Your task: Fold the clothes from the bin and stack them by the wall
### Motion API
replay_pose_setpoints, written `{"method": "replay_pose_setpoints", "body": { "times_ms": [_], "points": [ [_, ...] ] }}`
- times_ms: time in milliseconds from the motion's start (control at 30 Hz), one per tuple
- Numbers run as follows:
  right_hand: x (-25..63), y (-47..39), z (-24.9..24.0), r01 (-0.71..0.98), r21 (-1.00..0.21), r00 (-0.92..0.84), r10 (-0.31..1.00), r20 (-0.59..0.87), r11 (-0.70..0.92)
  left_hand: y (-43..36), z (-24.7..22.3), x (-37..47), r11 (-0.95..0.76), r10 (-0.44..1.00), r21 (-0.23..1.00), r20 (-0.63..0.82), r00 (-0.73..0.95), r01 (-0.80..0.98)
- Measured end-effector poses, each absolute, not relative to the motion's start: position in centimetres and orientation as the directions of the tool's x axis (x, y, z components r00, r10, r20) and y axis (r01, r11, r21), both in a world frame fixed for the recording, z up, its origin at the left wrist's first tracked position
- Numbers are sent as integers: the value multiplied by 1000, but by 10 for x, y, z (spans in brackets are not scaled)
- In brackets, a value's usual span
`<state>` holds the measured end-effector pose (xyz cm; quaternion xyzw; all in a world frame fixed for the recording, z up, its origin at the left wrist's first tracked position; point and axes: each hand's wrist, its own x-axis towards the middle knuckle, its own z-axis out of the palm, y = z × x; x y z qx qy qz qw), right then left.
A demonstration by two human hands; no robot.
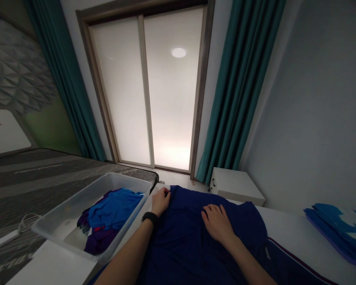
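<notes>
A dark blue shirt point(184, 241) lies spread over the white surface in front of me, with some wrinkles in it. At its far left corner, my left hand point(161, 202), with a black band on the wrist, has its fingers curled on the fabric edge. Flat on the upper middle of the cloth rests my right hand point(218, 223), fingers stretched out. Navy fabric with red and white piping point(290, 257) shows at the lower right; whether it belongs to the same shirt I cannot tell.
A translucent plastic bin point(59, 209) with blue and purple clothes point(115, 209) stands at left on a dark patterned mattress point(47, 170). A white cable adapter point(7, 237) lies beside it. Folded blue clothes point(338, 227) sit at right. Beyond are a white cabinet point(237, 184) and sliding doors point(172, 99).
</notes>
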<state>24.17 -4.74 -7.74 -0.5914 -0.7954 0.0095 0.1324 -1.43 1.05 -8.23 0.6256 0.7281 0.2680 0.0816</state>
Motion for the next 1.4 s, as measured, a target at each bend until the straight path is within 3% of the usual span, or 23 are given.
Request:
{"method": "replay_pose_setpoints", "body": {
  "times_ms": [267,533,667,833,1067,1233,1400],
  "points": [
    [168,6,-54,861,-310,-349,912,217,404,3,-91,-16,-104,949,658,289,-123,746],
    [119,53,-63,869,-421,-241,966,96,259,4,-94,-15,-188,938,715,334,-92,674],
    [115,63,-68,883,-431,-191,981,32,186,6,-95,-16,-181,916,734,369,-159,655],
    [120,68,-68,887,-452,-82,995,56,99,8,-97,-17,-126,878,776,377,-296,617],
    [109,65,-70,847,-486,-214,975,53,212,5,-96,-12,-213,913,757,380,-150,618],
    [105,68,-79,832,-512,-233,972,27,214,5,-96,-12,-161,919,736,355,-171,658],
    [115,74,-80,777,-599,-159,981,111,194,3,-94,-11,-118,917,744,336,-216,658]
  ]
}}
